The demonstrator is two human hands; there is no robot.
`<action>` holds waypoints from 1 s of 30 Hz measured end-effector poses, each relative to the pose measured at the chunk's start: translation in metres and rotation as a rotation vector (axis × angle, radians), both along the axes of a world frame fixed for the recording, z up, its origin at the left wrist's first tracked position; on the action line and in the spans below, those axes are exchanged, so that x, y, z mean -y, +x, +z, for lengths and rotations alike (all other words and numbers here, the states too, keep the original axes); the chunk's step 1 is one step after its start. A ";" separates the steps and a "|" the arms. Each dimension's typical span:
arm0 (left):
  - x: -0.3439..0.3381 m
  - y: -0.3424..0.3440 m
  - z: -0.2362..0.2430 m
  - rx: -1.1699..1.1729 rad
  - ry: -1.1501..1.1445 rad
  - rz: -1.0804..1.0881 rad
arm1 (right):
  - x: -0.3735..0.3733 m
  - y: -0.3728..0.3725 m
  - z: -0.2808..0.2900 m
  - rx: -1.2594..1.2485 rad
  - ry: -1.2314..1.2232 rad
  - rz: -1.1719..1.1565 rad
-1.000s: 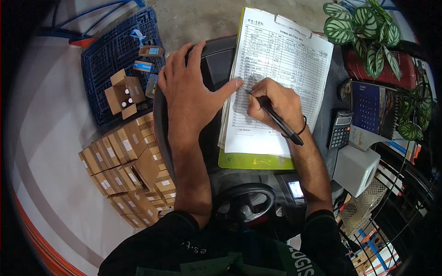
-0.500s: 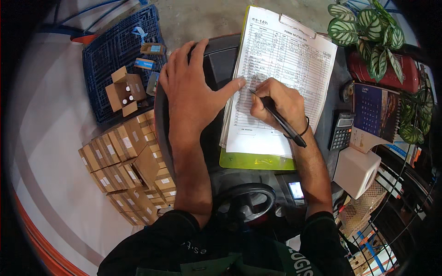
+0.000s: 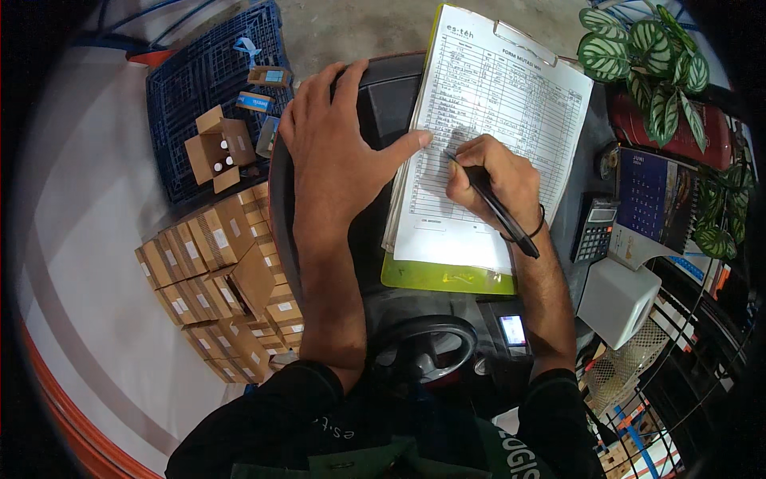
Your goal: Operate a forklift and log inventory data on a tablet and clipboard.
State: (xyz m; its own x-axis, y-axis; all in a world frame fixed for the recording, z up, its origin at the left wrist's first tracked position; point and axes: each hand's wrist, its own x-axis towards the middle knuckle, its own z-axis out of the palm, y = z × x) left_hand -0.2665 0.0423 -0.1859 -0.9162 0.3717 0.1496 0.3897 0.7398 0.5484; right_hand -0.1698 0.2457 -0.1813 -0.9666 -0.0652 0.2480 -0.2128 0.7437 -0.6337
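In the head view a black pen (image 3: 499,206) is held in my right hand (image 3: 504,180), its tip touching a lined printed form (image 3: 511,100) with handwritten entries. The sheets lie on a yellow-green clipboard (image 3: 447,279) with a metal clip at the top. My left hand (image 3: 339,156) is spread on the dark top of the vehicle's console, its thumb resting at the paper's left edge. A steering wheel (image 3: 424,323) and a small lit display (image 3: 512,329) sit below the clipboard.
Right: calculator (image 3: 594,231), calendar (image 3: 642,188), plants (image 3: 658,52), red case (image 3: 718,144), white container (image 3: 614,299), wire grid. Left: blue pallet (image 3: 179,88) with open box (image 3: 207,160), stacked cartons (image 3: 215,255), white wall.
The view has shifted slightly, so the clipboard appears higher and farther right. My right hand with the pen has edged rightward and slightly down on the page. My left hand stays spread.
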 end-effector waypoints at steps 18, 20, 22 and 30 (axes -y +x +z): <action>0.000 0.000 0.000 -0.015 0.014 -0.005 | -0.002 -0.002 0.002 0.014 0.001 0.024; 0.000 0.000 0.003 0.011 0.035 -0.005 | -0.001 -0.002 0.003 0.001 0.035 0.022; 0.000 0.000 0.003 0.006 0.030 -0.005 | -0.002 -0.001 0.002 0.012 0.024 0.020; 0.001 0.000 -0.002 -0.023 0.023 -0.001 | -0.010 0.012 0.011 0.046 -0.102 -0.074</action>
